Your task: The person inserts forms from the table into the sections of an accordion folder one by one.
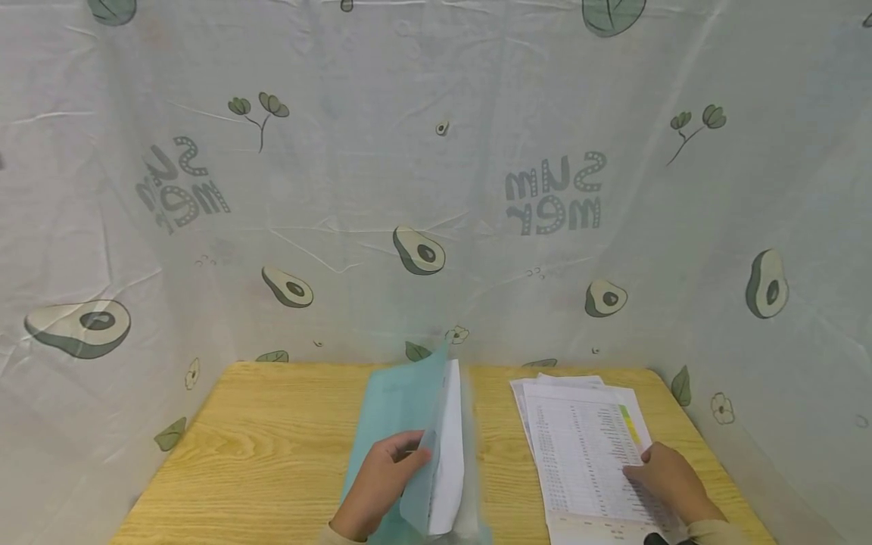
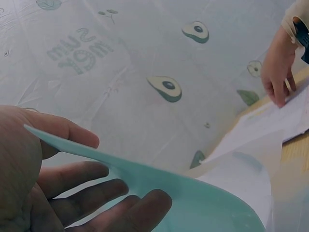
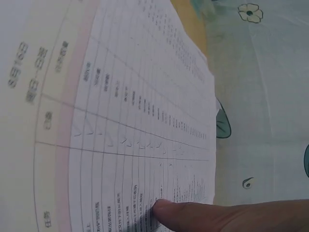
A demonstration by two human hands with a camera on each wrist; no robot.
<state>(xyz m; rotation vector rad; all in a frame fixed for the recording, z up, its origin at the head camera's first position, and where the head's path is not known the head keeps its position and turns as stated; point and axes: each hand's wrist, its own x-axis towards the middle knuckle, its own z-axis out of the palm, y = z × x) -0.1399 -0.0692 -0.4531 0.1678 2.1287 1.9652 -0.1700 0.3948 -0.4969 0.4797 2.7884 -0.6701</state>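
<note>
A teal plastic folder (image 1: 398, 409) stands partly opened at the middle of the table, with white paper (image 1: 450, 454) between its teal cover and a clear sheet. My left hand (image 1: 381, 481) holds the cover by its edge. In the left wrist view that cover (image 2: 188, 198) passes between the thumb and the spread fingers. To the right lies a loose stack of printed sheets (image 1: 579, 446), the top one bearing a table with a green and yellow strip. My right hand (image 1: 671, 481) grips the sheets at their right edge, thumb (image 3: 188, 215) on the printed face.
The wood-grain table (image 1: 272, 439) extends left of the folder. A pale curtain (image 1: 477, 174) printed with avocados and leaves encloses the back and both sides. A dark band (image 2: 303, 38) circles the right wrist.
</note>
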